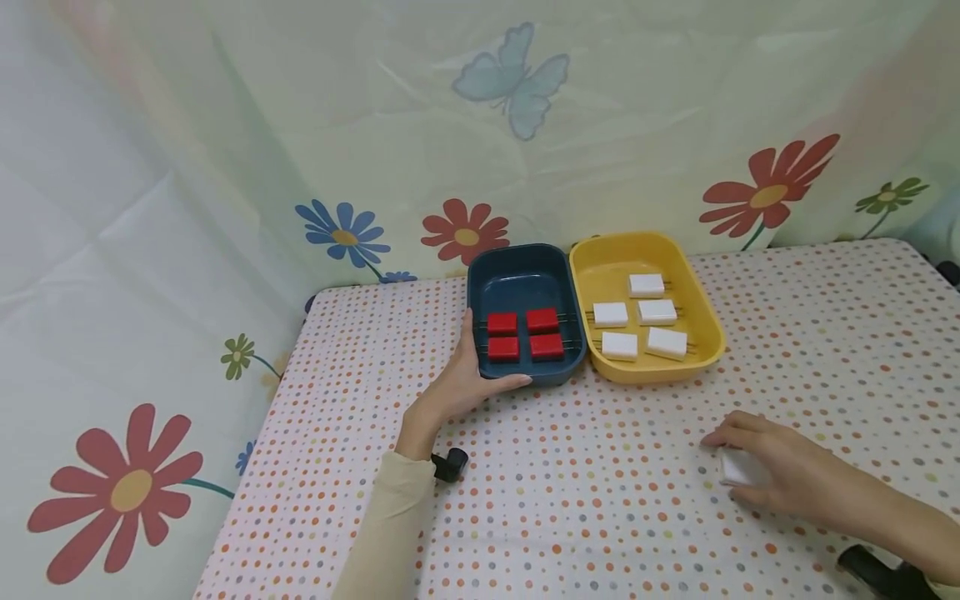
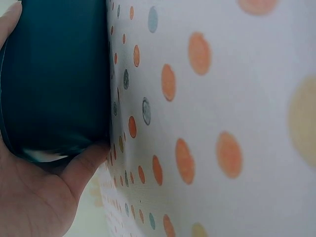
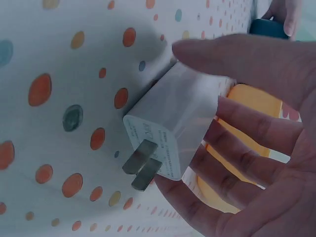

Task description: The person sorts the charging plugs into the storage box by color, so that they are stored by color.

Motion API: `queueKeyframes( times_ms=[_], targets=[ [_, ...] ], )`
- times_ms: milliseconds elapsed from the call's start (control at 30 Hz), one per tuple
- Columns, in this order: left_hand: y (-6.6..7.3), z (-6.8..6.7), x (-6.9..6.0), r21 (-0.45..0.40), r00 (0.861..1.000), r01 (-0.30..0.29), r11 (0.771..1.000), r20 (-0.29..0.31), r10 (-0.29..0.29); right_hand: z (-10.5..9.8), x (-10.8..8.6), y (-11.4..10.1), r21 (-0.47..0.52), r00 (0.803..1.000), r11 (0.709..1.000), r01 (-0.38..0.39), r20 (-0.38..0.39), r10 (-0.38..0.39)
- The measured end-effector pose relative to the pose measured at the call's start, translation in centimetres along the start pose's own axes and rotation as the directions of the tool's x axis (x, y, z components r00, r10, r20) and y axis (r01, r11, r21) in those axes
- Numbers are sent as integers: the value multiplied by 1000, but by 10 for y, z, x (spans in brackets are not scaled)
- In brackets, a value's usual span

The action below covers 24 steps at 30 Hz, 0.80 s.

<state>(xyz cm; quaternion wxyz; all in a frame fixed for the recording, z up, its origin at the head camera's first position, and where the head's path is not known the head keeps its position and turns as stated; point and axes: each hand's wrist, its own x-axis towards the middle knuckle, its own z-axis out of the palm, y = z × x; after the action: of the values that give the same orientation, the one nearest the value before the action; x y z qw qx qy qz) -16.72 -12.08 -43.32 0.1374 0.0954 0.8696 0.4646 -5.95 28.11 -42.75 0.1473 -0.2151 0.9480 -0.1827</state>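
Observation:
A dark blue tray [image 1: 517, 267] holds several red plug adapters [image 1: 502, 348] with metal prongs. My left hand [image 1: 461, 379] holds this tray at its near left corner, with the fingers along the left side and the thumb across the front. Beside it, touching, a yellow tray [image 1: 600, 258] contains several white plug adapters [image 1: 657, 312]. Toward the right, my right hand [image 1: 787, 467] holds a white plug adapter [image 3: 173, 113] low at the tabletop. In the right wrist view the thumb lies on one side, the fingers curl round the other, and two flat prongs face the camera.
A dotted cloth [image 1: 585, 500] covers the table. Behind the trays hangs a curtain [image 1: 637, 108] printed with flowers and a butterfly. Each wrist wears a black camera strap; the left strap [image 1: 450, 465] shows near the sleeve.

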Motion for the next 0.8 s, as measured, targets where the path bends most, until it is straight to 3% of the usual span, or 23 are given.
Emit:
queueKeyframes(
  times_ms=[567, 800],
  targets=[
    [0, 0, 1, 33, 1000, 7, 999, 2, -7, 4, -5, 7, -20, 998, 999, -51, -46, 50],
    [0, 0, 1, 29, 1000, 14, 999, 2, -14, 5, -6, 7, -26, 997, 999, -30, -71, 28]
  ],
)
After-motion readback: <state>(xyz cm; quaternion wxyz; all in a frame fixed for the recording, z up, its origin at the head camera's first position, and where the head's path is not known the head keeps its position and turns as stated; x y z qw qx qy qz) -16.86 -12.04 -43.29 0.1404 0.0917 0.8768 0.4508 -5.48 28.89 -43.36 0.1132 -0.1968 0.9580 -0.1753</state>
